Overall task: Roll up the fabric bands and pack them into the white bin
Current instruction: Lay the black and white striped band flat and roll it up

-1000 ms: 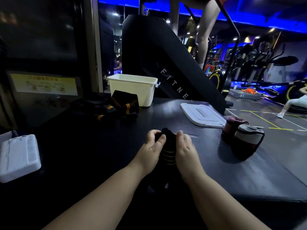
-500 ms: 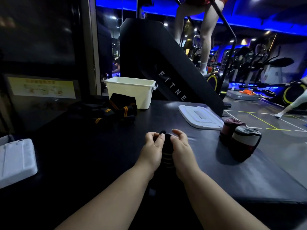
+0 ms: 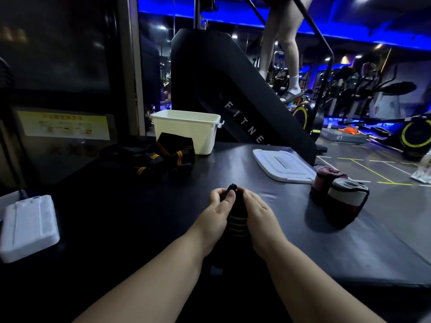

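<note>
Inspector: Position of the fabric band [image 3: 236, 221], head view?

Assessor: Centre of the dark table [image 3: 303, 248], between both hands. Its far end is wound into a small roll. The striped tail runs back toward six o'clock, between the wrists.

Inspector: Hands?

Assessor: Close together. Left hand [image 3: 217, 209] and right hand [image 3: 257, 213] each pinch the roll from its own side, fingers curled round it.

Inspector: Handling?

Assessor: Judged light, soft and limp, probably elastic. Not fragile. The risk is that the roll springs loose or telescopes if the pressure lapses. Best hold is at the roll's two ends, thumbs on top, tail drawn taut.

Inspector: Destination?

Assessor: White bin [image 3: 186, 134] at eleven o'clock from the hands, open and well apart from them. Its contents cannot be seen. Unrolled bands [image 3: 168, 157] lie heaped at ten o'clock, just in front of the bin. White lid [image 3: 282, 165] lies at one o'clock.
</note>
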{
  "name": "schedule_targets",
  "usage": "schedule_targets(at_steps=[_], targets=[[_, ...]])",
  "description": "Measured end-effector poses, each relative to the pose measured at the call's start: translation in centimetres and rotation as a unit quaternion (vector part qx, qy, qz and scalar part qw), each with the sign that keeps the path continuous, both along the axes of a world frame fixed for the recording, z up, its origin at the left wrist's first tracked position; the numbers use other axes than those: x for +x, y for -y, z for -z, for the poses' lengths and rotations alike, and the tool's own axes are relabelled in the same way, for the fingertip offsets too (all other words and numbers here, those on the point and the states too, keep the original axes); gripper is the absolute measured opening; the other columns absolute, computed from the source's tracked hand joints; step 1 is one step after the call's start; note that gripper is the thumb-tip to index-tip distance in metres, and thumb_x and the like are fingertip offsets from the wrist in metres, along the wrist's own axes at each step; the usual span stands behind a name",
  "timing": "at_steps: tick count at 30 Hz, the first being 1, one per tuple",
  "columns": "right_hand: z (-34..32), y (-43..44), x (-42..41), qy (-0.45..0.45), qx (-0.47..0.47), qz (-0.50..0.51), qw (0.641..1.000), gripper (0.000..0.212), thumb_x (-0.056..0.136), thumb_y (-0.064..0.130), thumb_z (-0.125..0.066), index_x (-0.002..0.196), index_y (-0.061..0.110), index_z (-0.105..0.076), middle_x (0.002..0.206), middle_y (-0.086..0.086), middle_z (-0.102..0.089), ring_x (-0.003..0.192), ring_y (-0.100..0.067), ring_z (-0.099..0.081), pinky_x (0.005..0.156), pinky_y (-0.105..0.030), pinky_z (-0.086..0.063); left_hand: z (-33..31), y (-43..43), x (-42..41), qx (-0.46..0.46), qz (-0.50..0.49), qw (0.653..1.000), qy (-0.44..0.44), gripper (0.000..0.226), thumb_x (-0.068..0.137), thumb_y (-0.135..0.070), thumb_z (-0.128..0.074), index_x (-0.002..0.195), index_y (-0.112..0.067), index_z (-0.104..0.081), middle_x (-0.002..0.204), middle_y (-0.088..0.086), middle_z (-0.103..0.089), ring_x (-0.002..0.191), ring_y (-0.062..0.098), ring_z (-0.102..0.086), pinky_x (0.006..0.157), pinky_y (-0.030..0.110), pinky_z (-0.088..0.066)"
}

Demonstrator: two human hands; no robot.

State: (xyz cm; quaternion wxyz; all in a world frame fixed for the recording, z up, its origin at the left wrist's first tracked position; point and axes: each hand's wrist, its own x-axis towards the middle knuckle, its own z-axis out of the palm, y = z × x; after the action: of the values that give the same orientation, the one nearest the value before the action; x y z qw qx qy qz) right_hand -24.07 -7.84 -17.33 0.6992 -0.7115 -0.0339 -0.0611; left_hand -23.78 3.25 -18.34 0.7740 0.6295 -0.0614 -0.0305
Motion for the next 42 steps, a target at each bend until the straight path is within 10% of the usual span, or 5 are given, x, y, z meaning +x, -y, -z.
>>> schedule_targets(at_steps=[10,24,28,31,42], targets=[[-1.3,0.8,1.1,-0.023,-0.02,-0.021,0.999,0.031,0.097,0.053,-0.039,0.104,0.045,-0.068,0.117,0.003,-0.067,0.108,-0.019,-0.065,0.1,-0.047,-0.049,-0.4,-0.3,-0.5,-0.041,0.062,0.997,-0.014,0.03,0.097,-0.021,-0.056,0.124,-0.02,-0.042,0.11,0.015,-0.063,0.094,0.021,-0.066,0.085,0.037,-0.052],[-1.4,0.6,2.1,0.025,-0.051,0.065,0.996,0.015,0.089,0.025,-0.065,0.08,0.017,-0.074,0.078,0.001,-0.074,0.077,-0.013,-0.068,0.075,-0.035,-0.055,-0.1,-0.4,-0.4,0.021,0.059,0.998,0.013,0.033,0.097,-0.032,-0.054,0.126,-0.026,-0.041,0.119,0.013,-0.06,0.099,0.018,-0.066,0.093,0.039,-0.051],[-0.9,1.0,2.2,0.03,-0.017,0.083,0.996,0.012,0.085,0.027,-0.07,0.085,0.017,-0.076,0.084,0.0,-0.076,0.086,-0.018,-0.071,0.085,-0.042,-0.057,0.1,-0.8,-0.5,-0.014,0.088,0.996,0.019,0.066,0.096,-0.014,-0.056,0.149,-0.029,-0.02,0.112,-0.009,-0.046,0.077,-0.018,-0.061,0.064,0.006,-0.049],[-0.9,1.1,2.1,0.033,0.034,0.094,0.994,0.004,0.084,0.02,-0.074,0.086,0.016,-0.075,0.086,-0.003,-0.076,0.088,-0.021,-0.072,0.086,-0.041,-0.057,0.2,-0.9,-0.1,0.019,0.107,0.994,0.021,0.11,0.066,-0.013,-0.072,0.154,-0.028,-0.007,0.126,-0.007,-0.049,0.105,0.001,-0.061,0.077,0.013,-0.051],[-1.6,1.4,1.1,-0.006,0.169,-0.048,0.984,0.035,0.088,-0.007,-0.048,0.101,0.015,-0.073,0.079,-0.011,-0.063,0.071,-0.021,-0.058,0.067,-0.031,-0.048,0.8,-0.8,-0.3,0.056,0.051,0.995,0.057,0.081,0.042,-0.022,-0.086,0.117,-0.02,-0.055,0.112,0.008,-0.07,0.106,0.019,-0.067,0.095,0.035,-0.053]])
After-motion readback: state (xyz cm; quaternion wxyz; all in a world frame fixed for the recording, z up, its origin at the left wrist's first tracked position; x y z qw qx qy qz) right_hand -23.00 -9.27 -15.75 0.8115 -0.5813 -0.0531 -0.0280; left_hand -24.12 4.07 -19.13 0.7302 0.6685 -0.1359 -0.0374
